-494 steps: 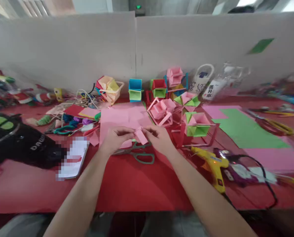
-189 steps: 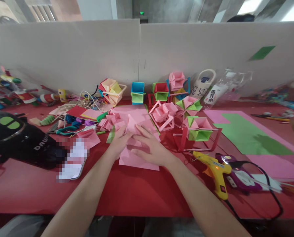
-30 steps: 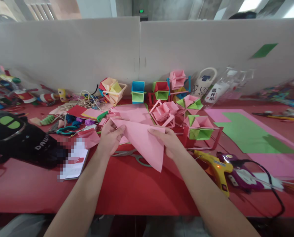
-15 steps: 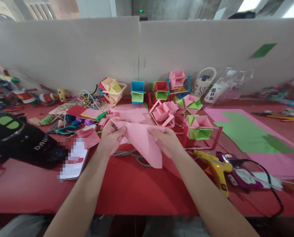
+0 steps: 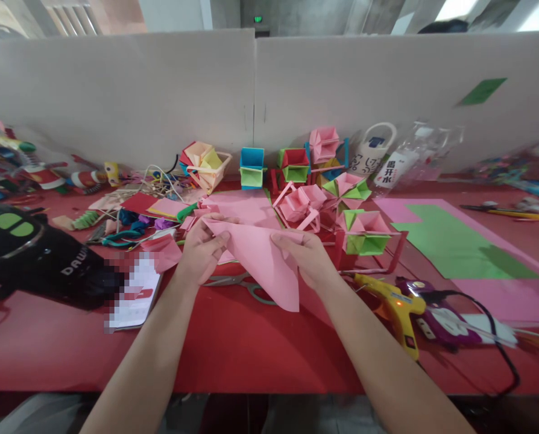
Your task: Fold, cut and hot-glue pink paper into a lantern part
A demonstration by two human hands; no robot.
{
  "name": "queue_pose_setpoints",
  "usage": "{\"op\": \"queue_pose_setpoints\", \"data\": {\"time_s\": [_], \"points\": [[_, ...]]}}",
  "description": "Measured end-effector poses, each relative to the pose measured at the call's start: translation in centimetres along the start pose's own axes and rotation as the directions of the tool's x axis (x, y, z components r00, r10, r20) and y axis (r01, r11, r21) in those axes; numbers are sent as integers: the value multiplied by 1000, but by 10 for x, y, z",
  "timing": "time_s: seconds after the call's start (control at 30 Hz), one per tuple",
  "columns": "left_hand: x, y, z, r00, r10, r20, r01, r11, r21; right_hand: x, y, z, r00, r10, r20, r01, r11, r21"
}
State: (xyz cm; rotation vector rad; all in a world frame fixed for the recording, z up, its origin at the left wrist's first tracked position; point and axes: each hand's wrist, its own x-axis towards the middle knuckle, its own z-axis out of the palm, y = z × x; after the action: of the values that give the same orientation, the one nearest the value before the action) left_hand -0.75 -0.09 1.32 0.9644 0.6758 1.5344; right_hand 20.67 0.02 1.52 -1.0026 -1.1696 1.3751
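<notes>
I hold a folded pink paper triangle (image 5: 263, 259) just above the red table (image 5: 233, 349), its point hanging toward me. My left hand (image 5: 201, 253) pinches the triangle's left corner. My right hand (image 5: 308, 259) pinches its right corner with thumb on top. Grey-handled scissors (image 5: 246, 286) lie on the table right under the paper. More pink sheets (image 5: 242, 208) lie behind my hands.
Folded paper boxes (image 5: 296, 202) in pink, green, blue and red crowd the back. A yellow glue gun (image 5: 394, 310) with its cord lies right, beside green and pink sheets (image 5: 454, 241). A black bag (image 5: 38, 259) and a phone (image 5: 134, 295) lie left. A grey partition (image 5: 251, 90) closes the rear.
Long before now the sheet lay flat under my palms; in the last second it stays lifted as a triangle, its lower tip shifting only slightly. My hands keep their grip.
</notes>
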Motion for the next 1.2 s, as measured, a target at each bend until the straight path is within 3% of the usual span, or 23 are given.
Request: {"op": "queue_pose_setpoints", "data": {"time_s": [0.43, 1.2], "points": [[6, 2, -3, 973, 25, -231, -8, 997, 74, 6, 7, -5, 984, -164, -76, 151, 977, -147], [8, 9, -16, 968, 85, -238, -46, 985, 166, 7, 7, -9, 983, -165, -83, 147, 972, -184]]}}
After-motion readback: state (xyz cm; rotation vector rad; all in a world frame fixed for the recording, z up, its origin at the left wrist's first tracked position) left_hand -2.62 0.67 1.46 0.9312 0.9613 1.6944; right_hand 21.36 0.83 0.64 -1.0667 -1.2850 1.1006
